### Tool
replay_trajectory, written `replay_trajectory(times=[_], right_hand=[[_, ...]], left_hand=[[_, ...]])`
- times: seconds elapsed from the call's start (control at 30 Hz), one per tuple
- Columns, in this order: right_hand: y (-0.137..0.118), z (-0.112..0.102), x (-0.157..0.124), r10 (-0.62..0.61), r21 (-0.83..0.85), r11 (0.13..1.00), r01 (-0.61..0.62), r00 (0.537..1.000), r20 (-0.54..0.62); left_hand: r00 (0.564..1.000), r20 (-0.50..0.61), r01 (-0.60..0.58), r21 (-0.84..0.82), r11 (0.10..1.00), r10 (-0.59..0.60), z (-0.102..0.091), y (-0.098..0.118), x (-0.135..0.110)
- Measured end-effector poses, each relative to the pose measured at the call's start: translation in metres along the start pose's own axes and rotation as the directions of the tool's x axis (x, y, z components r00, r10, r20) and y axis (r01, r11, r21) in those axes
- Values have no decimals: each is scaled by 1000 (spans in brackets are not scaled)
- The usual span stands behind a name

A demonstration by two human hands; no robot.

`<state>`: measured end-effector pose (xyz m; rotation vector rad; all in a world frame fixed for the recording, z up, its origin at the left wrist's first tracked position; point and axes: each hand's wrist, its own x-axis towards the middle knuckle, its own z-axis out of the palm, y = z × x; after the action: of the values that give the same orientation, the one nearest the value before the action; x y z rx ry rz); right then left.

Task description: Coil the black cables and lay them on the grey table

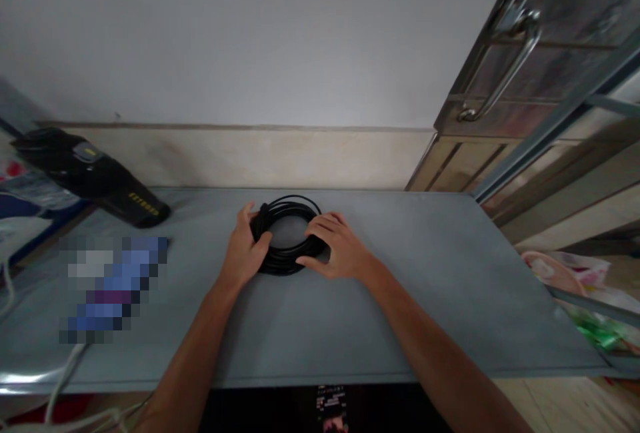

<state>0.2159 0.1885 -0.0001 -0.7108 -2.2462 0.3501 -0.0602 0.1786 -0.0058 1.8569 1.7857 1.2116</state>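
Observation:
A coil of black cable (289, 210) lies on the grey table (425, 286), near its far edge. My left hand (243, 251) grips the coil's left side, thumb over the strands and fingers wrapped round them. My right hand (334, 247) rests on the coil's right side with its fingers curled over the cable, pressing it to the table.
A black handheld device with yellow lettering (95, 176) lies at the far left of the table. A blurred blue and white object (113, 283) sits nearer on the left. White cords (60, 386) hang off the front left edge. A metal rack (540, 73) stands at the right.

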Motion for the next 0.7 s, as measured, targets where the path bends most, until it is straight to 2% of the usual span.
replay_trajectory(times=[0.1,0.17,0.27,0.33,0.43,0.53,0.7], right_hand=[[2,1,0,48,16,999,-47,998,-46],[7,2,0,96,46,995,-90,985,-142],[18,5,-1,212,127,975,-184,939,-270],[24,7,-2,291,185,952,-245,911,-291],[30,12,-3,361,265,918,-297,900,-242],[30,13,-4,383,298,896,-328,912,-149],[39,-1,-8,422,347,853,-390,907,-18]], left_hand=[[999,26,-33,31,999,32,-2,1,1],[998,40,-59,34,998,58,-3,1,1],[996,57,-73,35,997,71,-5,1,1],[994,71,-83,43,996,80,-6,1,-1],[988,106,-119,30,992,116,-7,5,-6],[977,161,-135,-51,990,142,-10,14,-12],[965,260,48,-325,945,40,-19,31,-18]])
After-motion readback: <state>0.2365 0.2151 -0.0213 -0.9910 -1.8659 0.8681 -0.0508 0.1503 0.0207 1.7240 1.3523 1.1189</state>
